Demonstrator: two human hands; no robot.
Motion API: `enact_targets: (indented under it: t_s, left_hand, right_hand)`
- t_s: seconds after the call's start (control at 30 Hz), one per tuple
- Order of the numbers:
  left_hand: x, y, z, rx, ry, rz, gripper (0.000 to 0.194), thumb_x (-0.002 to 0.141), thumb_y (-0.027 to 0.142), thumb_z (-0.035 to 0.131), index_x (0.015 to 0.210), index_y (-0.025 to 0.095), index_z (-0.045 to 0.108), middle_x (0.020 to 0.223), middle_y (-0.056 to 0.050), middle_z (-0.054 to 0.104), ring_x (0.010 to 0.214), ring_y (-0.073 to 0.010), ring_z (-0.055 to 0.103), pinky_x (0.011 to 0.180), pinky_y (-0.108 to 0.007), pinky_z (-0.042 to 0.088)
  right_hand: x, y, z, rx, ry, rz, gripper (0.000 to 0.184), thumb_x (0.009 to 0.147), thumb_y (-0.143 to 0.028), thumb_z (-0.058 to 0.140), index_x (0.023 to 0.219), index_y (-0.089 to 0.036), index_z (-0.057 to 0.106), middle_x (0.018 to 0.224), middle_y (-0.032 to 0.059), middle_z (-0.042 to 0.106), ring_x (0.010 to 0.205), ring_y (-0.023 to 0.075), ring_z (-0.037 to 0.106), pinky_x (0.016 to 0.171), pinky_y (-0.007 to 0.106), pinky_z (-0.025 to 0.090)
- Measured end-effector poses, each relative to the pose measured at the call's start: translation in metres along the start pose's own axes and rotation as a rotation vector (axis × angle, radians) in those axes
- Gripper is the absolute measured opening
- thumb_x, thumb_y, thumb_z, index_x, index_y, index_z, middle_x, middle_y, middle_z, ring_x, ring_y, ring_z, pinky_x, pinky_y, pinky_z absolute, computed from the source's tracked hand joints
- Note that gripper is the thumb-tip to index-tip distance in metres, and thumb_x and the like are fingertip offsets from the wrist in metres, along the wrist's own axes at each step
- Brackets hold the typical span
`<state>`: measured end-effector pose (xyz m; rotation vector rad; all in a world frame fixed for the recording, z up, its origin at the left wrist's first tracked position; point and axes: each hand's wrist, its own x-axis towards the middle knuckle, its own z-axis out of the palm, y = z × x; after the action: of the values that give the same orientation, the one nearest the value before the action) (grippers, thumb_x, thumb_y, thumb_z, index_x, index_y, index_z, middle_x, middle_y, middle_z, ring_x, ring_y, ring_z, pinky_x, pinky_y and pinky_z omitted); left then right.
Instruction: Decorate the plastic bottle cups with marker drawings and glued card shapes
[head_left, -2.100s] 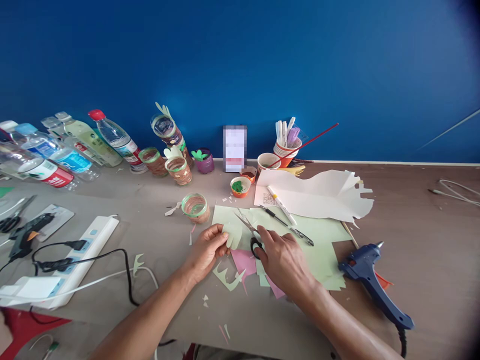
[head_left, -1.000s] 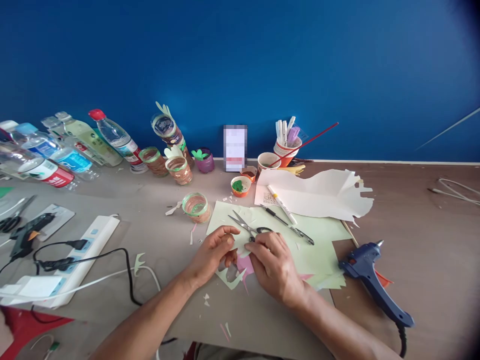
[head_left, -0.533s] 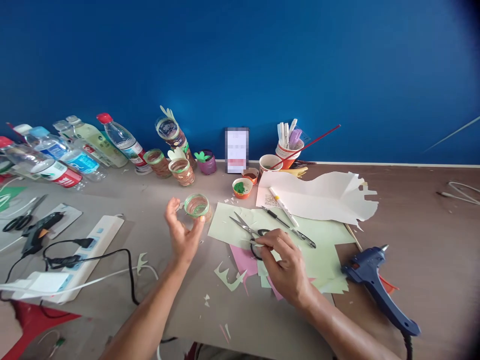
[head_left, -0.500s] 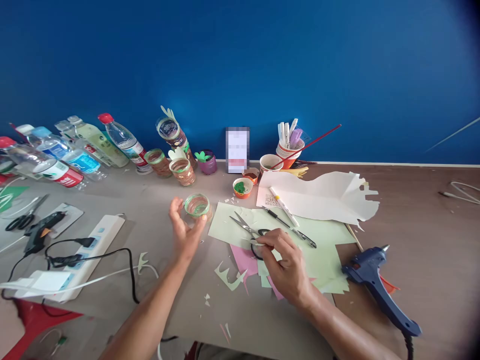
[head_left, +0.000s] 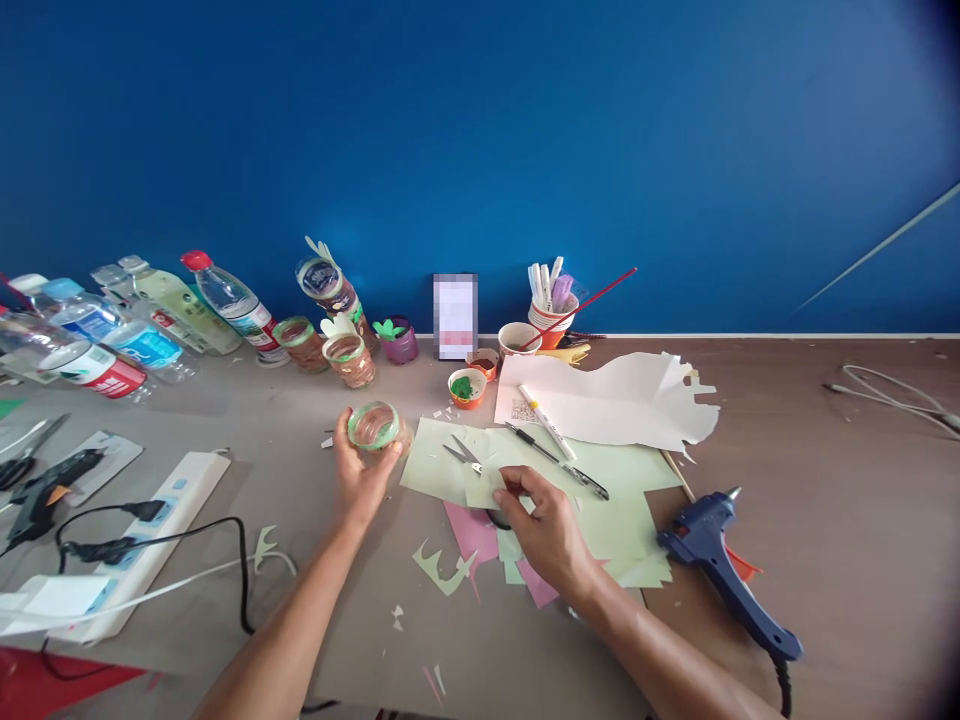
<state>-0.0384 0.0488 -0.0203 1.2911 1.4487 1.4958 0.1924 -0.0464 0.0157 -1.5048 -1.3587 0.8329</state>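
My left hand point(head_left: 363, 478) is wrapped round a clear plastic cup point(head_left: 373, 428) with a green-painted rim and brown colouring inside, its mouth tilted up toward me. My right hand point(head_left: 546, 520) pinches a small piece of pale green paper point(head_left: 484, 487) between thumb and fingers. Under that paper, the handles of the scissors point(head_left: 465, 455) are mostly hidden, while the blades lie on a pale green sheet point(head_left: 431, 455). A black pen point(head_left: 551, 450) and a white marker point(head_left: 547, 422) rest just beyond my right hand. Pink paper point(head_left: 471, 530) and jagged green offcuts point(head_left: 442, 570) lie in front.
A blue glue gun point(head_left: 724, 560) sits at the right. Paint cups point(head_left: 466, 390), a phone point(head_left: 456, 315) and a cup of markers point(head_left: 553, 315) stand along the wall. Decorated cups point(head_left: 351, 362) and bottles point(head_left: 236, 310) fill the back left, with a power strip point(head_left: 161, 540) in front.
My right hand has brought the pale green paper piece into view, over the scissor handles. In my left hand the cup is slightly lifted and gripped closer. The whole view has shifted a little.
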Motion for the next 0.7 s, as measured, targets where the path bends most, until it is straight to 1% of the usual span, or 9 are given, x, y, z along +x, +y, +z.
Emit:
enact_targets:
  t_s: [0.07,0.17,0.27,0.33,0.4,0.47,0.57,0.7]
  left_hand:
    - [-0.006,0.008,0.001,-0.126,-0.071,-0.037,0.09,0.066,0.038,0.083,0.143,0.031,0.036,0.138,-0.011,0.052,0.13,-0.0279,0.051,0.111,-0.046,0.039]
    - [-0.018,0.016,0.004,-0.323,-0.272,-0.147,0.094,0.06,0.046,0.086,0.141,0.033,0.04,0.129,-0.009,0.061,0.118,-0.0295,0.06,0.101,-0.049,0.048]
    - [-0.03,0.021,0.005,-0.363,-0.446,-0.277,0.1,0.054,0.047,0.089,0.141,0.031,0.043,0.127,-0.01,0.064,0.12,-0.0328,0.059,0.1,-0.05,0.048]
    - [-0.036,0.024,0.006,-0.363,-0.518,-0.346,0.104,0.052,0.046,0.091,0.143,0.028,0.042,0.131,-0.014,0.061,0.127,-0.0358,0.054,0.102,-0.051,0.046]
    - [-0.041,0.027,0.007,-0.374,-0.583,-0.393,0.106,0.053,0.044,0.091,0.145,0.028,0.04,0.134,-0.015,0.059,0.131,-0.0369,0.05,0.103,-0.052,0.046]
    - [-0.044,0.03,0.008,-0.394,-0.653,-0.415,0.106,0.054,0.048,0.09,0.145,0.03,0.04,0.133,-0.013,0.06,0.128,-0.0362,0.053,0.102,-0.05,0.047]
    - [-0.048,0.035,0.009,-0.388,-0.729,-0.414,0.101,0.052,0.056,0.088,0.14,0.03,0.046,0.123,-0.011,0.066,0.115,-0.0347,0.062,0.096,-0.047,0.05]
    - [-0.051,0.042,0.011,-0.327,-0.772,-0.381,0.09,0.055,0.053,0.087,0.134,0.027,0.053,0.107,-0.01,0.071,0.105,-0.0324,0.065,0.09,-0.045,0.051]
  right_hand:
    - [0.0,-0.003,-0.001,0.044,0.01,-0.004,0.011,0.081,-0.027,0.054,0.081,-0.019,0.062,0.07,0.0009,0.061,0.065,0.0154,0.055,0.062,0.027,0.046]
    - [0.0,-0.007,-0.003,0.153,0.008,0.039,0.011,0.08,-0.028,0.056,0.081,-0.019,0.062,0.069,0.0006,0.06,0.064,0.0146,0.054,0.06,0.026,0.046]
    - [0.002,-0.012,-0.006,0.287,-0.006,0.09,0.014,0.077,-0.031,0.06,0.082,-0.018,0.064,0.067,0.0,0.059,0.062,0.0137,0.053,0.057,0.026,0.046]
    - [0.003,-0.016,-0.008,0.357,-0.019,0.102,0.017,0.076,-0.033,0.063,0.083,-0.017,0.064,0.065,-0.0008,0.057,0.059,0.0128,0.05,0.055,0.025,0.044]
    - [0.003,-0.021,-0.01,0.4,-0.036,0.104,0.018,0.077,-0.034,0.063,0.084,-0.017,0.064,0.064,-0.0013,0.055,0.058,0.0123,0.049,0.054,0.025,0.043]
    - [0.002,-0.026,-0.011,0.393,-0.05,0.093,0.017,0.078,-0.033,0.063,0.085,-0.017,0.064,0.065,-0.0012,0.056,0.058,0.0123,0.05,0.053,0.024,0.043]
    - [-0.002,-0.031,-0.01,0.297,-0.058,0.045,0.013,0.08,-0.029,0.06,0.085,-0.018,0.064,0.068,-0.0004,0.059,0.061,0.0129,0.053,0.055,0.024,0.045]
    - [-0.007,-0.036,-0.008,0.184,-0.031,-0.069,0.01,0.081,-0.022,0.056,0.086,-0.019,0.064,0.072,-0.0003,0.062,0.066,0.0133,0.057,0.061,0.024,0.049]
